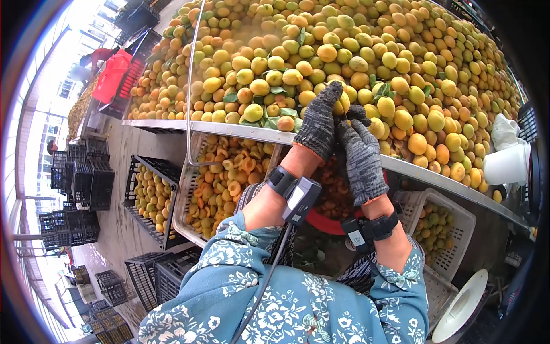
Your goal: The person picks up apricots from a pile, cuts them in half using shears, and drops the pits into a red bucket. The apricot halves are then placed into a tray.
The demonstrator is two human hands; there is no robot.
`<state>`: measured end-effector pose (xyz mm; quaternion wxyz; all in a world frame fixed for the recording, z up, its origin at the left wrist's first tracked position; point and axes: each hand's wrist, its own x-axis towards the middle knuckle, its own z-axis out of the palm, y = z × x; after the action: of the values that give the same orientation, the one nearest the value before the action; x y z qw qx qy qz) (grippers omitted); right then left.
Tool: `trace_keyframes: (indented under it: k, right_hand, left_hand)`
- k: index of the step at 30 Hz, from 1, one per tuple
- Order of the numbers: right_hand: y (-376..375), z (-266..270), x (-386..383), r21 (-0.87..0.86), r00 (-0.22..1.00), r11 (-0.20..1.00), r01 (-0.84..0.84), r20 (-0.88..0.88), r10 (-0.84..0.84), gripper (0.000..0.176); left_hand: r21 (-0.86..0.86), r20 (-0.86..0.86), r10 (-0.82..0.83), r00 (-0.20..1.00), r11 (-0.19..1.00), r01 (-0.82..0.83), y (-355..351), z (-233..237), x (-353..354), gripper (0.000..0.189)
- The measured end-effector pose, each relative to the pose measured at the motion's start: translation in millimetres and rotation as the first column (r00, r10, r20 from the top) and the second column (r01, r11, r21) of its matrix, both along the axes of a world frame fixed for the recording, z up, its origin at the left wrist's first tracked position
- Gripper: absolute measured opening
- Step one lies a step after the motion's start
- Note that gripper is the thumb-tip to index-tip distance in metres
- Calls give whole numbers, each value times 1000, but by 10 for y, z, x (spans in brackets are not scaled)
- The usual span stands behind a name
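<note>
Both hands wear dark grey knitted gloves and meet at the near edge of a heap of yellow-orange apricots [259,87]. My left hand [321,117] is closed round a yellow apricot [342,104], its fingertips on the fruit's upper side. Close beside it, my right hand [362,155] has its fingers bent together just below the same fruit; whether something small is between them is hidden. Under the hands, a red tub [326,222] holds dark orange pieces, partly covered by the forearms.
A metal table rim [240,131] runs before the heap. Below it stand a white crate [182,215] of split apricots, a black crate [150,221] of apricots and a pale crate [458,221]. A white bucket [507,165] is at right. A thin metal rod [189,86] rises at left.
</note>
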<state>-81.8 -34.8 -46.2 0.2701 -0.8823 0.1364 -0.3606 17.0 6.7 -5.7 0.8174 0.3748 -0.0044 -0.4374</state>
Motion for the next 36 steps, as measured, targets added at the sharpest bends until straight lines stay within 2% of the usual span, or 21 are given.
trace_keyframes:
  k: [2, 4, 7, 9, 10, 11, 12, 13, 14, 18, 19, 21, 22, 23, 25, 26, 30, 32, 33, 35, 36]
  right_hand:
    - [-10, -52, -20, 1, 1000, 1000, -12, -14, 12, 32]
    - [-33, -48, -37, 2, 999, 1000, -25, -25, 25, 36]
    - [-137, -27, -72, 174, 990, 976, -133, 62, 124, 33]
    - [-280, 31, -134, 454, 978, 879, -143, -69, 195, 25]
    - [-324, 216, -189, 108, 988, 986, -129, -75, 138, 18]
    - [-368, 318, -213, 107, 987, 986, -132, -75, 140, 18]
    - [-417, 394, -225, 528, 988, 845, -78, -76, 138, 19]
    - [-466, 489, -248, 845, 988, 535, -8, -77, 137, 20]
    - [-519, 637, -295, 915, 990, 398, 62, -107, 93, 19]
    - [-546, 773, -317, 892, 996, 451, -12, 48, -68, 21]
    - [-576, 634, -287, 893, 985, 430, -133, 167, -43, 25]
    - [-537, 674, -284, 874, 991, 468, -129, 121, 47, 28]
    - [-517, 658, -282, 876, 989, 459, -150, 133, 68, 32]
    - [-532, 656, -303, 876, 989, 461, -146, 131, 64, 32]
    - [-555, 648, -341, 875, 989, 474, -100, 37, 141, 35]
    - [-553, 660, -354, 875, 989, 474, -99, 35, 140, 35]
    - [-544, 705, -392, 835, 986, 537, -119, 34, 165, 41]
    - [-572, 635, -384, 750, 992, 652, -111, 42, 121, 44]
    - [-580, 572, -369, 750, 992, 652, -110, 41, 120, 44]
    - [-582, 455, -326, 625, 988, 768, -139, 142, 63, 46]
    - [-571, 462, -315, 625, 988, 768, -141, 143, 65, 46]
  left_hand:
    - [-11, 110, 57, 992, 998, -56, 7, 24, -22, 24]
    - [-61, 58, 16, 998, 998, -12, 17, 27, -18, 25]
    - [-63, 48, 21, 999, 998, -18, -17, -68, 54, 25]
    - [0, 83, 52, 995, 999, -53, -48, -192, 135, 23]
    - [-24, 246, 151, 957, 988, -150, -107, -289, 228, 30]
    - [-26, 246, 154, 957, 988, -153, -74, -408, 277, 30]
    - [58, 213, 41, 976, 997, -54, 20, -210, 265, 34]
    - [138, 170, -72, 983, 989, 49, 68, -70, 252, 39]
    - [187, 189, -69, 980, 982, 33, 46, -46, 240, 46]
    - [136, 292, -268, 918, 962, 238, 61, -20, 108, 45]
    - [133, 288, -277, 917, 959, 249, 42, -34, 41, 45]
    - [96, 328, -341, 881, 940, 328, -12, -73, -63, 42]
    - [4, 889, -65, 452, 991, 135, -107, -280, -69, 36]
    - [3, 888, -66, 454, 990, 139, -120, -479, -34, 36]
    - [34, 999, -30, -32, 990, 133, -44, -239, -39, 44]
    - [78, 986, -62, -152, 991, 105, -22, -194, -18, 53]
    - [-17, 985, 15, -169, 1000, -10, 7, -320, -84, 50]
    - [217, 824, -278, 494, 960, 178, -36, -409, -69, 45]
    - [216, 824, -278, 494, 960, 179, -23, -318, -71, 45]
    - [378, 924, -380, 40, 924, 62, 26, -48, -61, 40]
    - [378, 924, -381, 39, 924, 60, 14, -75, -62, 40]
